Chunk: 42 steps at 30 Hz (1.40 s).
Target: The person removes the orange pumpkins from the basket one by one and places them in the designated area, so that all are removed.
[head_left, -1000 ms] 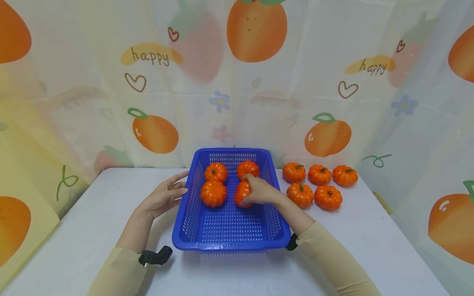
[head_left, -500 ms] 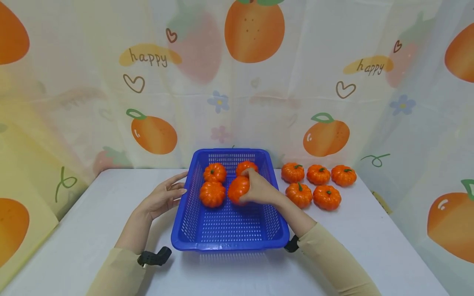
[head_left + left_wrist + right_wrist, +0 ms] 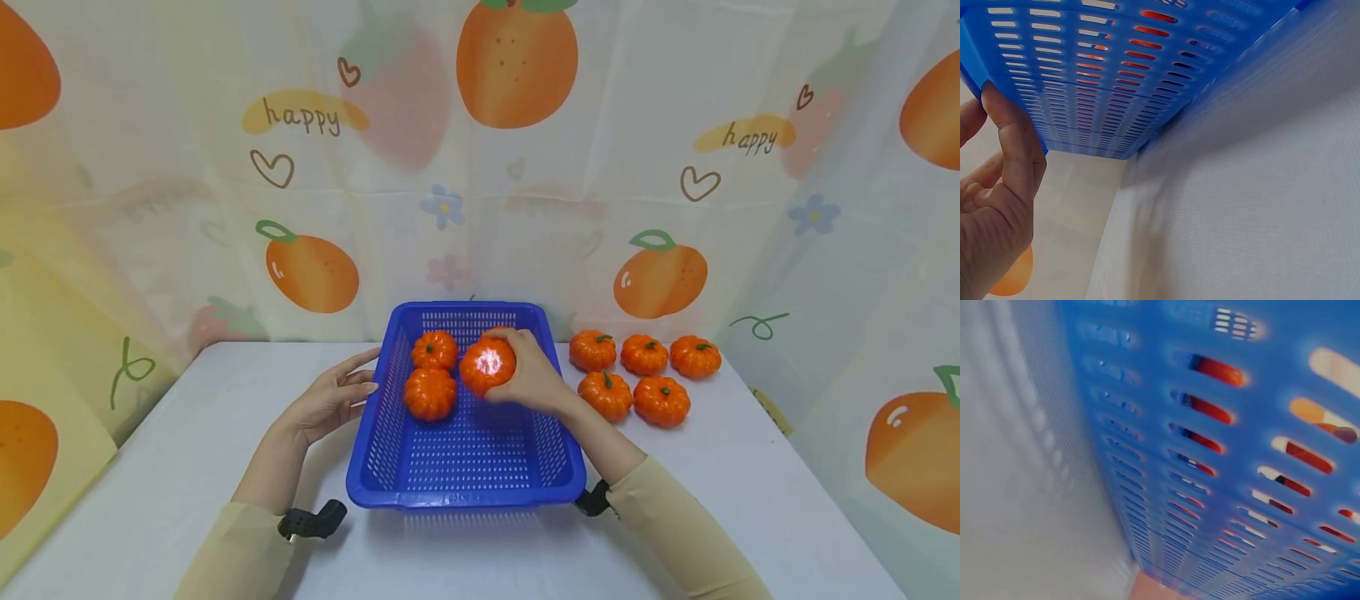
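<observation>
My right hand (image 3: 534,373) grips a small orange pumpkin (image 3: 487,367) above the floor of the blue plastic basket (image 3: 465,497). Two more pumpkins sit in the basket's left half, a rear pumpkin (image 3: 435,350) and a front pumpkin (image 3: 430,394). Behind the gripped one, a further pumpkin is mostly hidden by it and my fingers. My left hand (image 3: 333,398) is at the basket's left side, its fingers loosely extended. In the left wrist view, fingers of the left hand (image 3: 1007,169) touch the basket's edge (image 3: 969,59). Basket mesh blocks the right wrist view; the right hand's grip is not visible there.
Right of the basket, several pumpkins stand on the white table (image 3: 750,500) in two rows, among them a back corner pumpkin (image 3: 695,357) and a front pumpkin (image 3: 662,401). A fruit-printed curtain (image 3: 517,233) hangs right behind the table.
My right hand has raised the pumpkin from the basket's right half and shifted it slightly left, turning it, so it now covers most of the one behind. The left hand stays put.
</observation>
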Motion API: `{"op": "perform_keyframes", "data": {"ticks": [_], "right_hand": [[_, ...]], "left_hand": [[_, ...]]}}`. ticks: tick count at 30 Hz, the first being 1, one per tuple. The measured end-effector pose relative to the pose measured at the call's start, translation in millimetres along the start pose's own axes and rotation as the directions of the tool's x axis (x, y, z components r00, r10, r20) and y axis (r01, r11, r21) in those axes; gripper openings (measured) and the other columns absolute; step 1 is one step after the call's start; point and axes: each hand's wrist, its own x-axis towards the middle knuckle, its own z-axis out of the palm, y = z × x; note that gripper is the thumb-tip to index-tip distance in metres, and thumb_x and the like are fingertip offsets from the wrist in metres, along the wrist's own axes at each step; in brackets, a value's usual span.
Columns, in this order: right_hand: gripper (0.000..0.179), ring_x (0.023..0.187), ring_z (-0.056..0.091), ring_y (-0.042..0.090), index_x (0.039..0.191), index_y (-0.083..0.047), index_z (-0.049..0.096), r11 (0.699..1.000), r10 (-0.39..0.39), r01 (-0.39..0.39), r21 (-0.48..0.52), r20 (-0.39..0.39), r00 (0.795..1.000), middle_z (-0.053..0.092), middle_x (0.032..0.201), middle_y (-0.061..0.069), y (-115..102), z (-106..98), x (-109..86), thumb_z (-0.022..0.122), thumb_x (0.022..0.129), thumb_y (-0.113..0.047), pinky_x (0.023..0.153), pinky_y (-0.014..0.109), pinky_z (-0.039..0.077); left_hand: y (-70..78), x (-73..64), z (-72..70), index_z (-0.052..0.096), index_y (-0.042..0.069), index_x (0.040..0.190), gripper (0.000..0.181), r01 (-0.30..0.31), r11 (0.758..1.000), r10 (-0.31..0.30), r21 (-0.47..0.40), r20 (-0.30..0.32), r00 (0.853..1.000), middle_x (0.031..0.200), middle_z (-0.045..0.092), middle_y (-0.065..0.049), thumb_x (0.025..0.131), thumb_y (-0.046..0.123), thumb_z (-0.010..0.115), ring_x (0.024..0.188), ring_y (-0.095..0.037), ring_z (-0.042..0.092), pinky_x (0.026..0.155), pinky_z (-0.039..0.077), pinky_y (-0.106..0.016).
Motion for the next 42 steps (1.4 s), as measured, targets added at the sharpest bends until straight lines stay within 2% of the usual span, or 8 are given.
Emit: {"op": "perform_keyframes", "data": {"ticks": [9,16,23,26,31,37,40,42], "right_hand": [[0.084,0.124,0.05,0.034,0.144,-0.019,0.042,0.99,-0.044,0.057,0.132,-0.094,0.995,0.042,0.141,0.012,0.7,-18.6,-2.3,0.082,0.07,-0.016,0.103,0.056,0.048],[0.085,0.132,0.047,0.033,0.148,-0.024,0.035,0.953,-0.006,0.038,0.3,-0.105,0.994,0.039,0.146,0.009,3.6,-49.5,-8.7,0.08,0.076,-0.012,0.11,0.057,0.043],[0.081,0.13,0.049,0.019,0.147,-0.025,0.034,0.914,0.067,0.0,0.405,-0.15,0.986,0.044,0.147,0.001,16.0,-80.0,-15.7,0.078,0.081,-0.01,0.11,0.04,0.045],[0.078,0.127,0.048,0.017,0.146,-0.025,0.034,0.912,0.097,-0.019,0.409,-0.173,0.98,0.047,0.144,0.001,22.1,-90.4,-19.6,0.077,0.083,-0.012,0.109,0.038,0.044],[0.076,0.131,0.045,0.02,0.146,-0.023,0.031,0.936,0.151,-0.074,0.343,-0.204,0.967,0.047,0.147,0.006,32.5,-107.1,-31.0,0.077,0.085,-0.022,0.117,0.049,0.035],[0.079,0.139,0.037,0.028,0.148,-0.021,0.025,0.94,0.201,-0.124,0.318,-0.223,0.954,0.037,0.153,0.008,48.3,-128.3,-44.3,0.075,0.087,-0.027,0.12,0.055,0.028],[0.077,0.135,0.041,0.025,0.149,-0.023,0.023,0.942,0.184,-0.11,0.316,-0.213,0.96,0.035,0.148,0.002,58.7,-138.6,-50.5,0.071,0.089,-0.02,0.116,0.041,0.04],[0.076,0.125,0.047,0.018,0.15,-0.025,0.024,0.948,0.148,-0.078,0.309,-0.208,0.967,0.035,0.142,-0.005,65.8,-145.1,-54.1,0.068,0.09,-0.013,0.104,0.026,0.049]], "left_hand": [[0.2,-0.8,0.4,0.015,0.01,0.159,0.073,0.0,1.0,0.0,0.012,-0.007,1.0,0.108,0.066,0.008,0.098,0.006,0.056,0.093,-0.005,0.068,0.085,0.058,-0.022],[-0.1,-0.8,0.5,0.016,0.01,0.159,0.073,-0.004,1.0,0.004,0.015,-0.009,1.0,0.107,0.065,0.007,0.098,0.007,0.056,0.093,-0.005,0.067,0.085,0.058,-0.023],[-0.4,-1.0,0.1,0.016,0.01,0.159,0.073,-0.006,1.0,0.006,0.027,-0.01,1.0,0.107,0.066,0.008,0.098,0.008,0.057,0.094,-0.005,0.067,0.086,0.058,-0.023],[-0.7,-0.7,0.1,0.016,0.011,0.159,0.074,-0.008,1.0,0.008,0.029,-0.01,1.0,0.108,0.066,0.008,0.097,0.009,0.057,0.095,-0.006,0.067,0.086,0.058,-0.023],[-2.6,-0.1,-0.1,0.017,0.011,0.159,0.073,-0.005,0.999,0.005,0.034,-0.011,1.0,0.109,0.065,0.008,0.097,0.008,0.057,0.095,-0.006,0.067,0.086,0.058,-0.023],[-3.9,0.1,-1.4,0.017,0.012,0.159,0.073,-0.006,0.999,0.007,0.043,-0.009,1.0,0.109,0.065,0.008,0.098,0.008,0.056,0.095,-0.005,0.067,0.087,0.058,-0.023],[-2.7,0.2,-1.6,0.017,0.011,0.159,0.072,-0.011,0.999,0.011,0.039,-0.002,1.0,0.108,0.065,0.008,0.098,0.008,0.056,0.094,-0.006,0.067,0.086,0.058,-0.023],[-1.9,0.2,-1.6,0.017,0.011,0.159,0.072,-0.011,0.999,0.011,0.038,-0.002,1.0,0.107,0.066,0.008,0.098,0.007,0.055,0.094,-0.006,0.067,0.087,0.058,-0.023]]}}
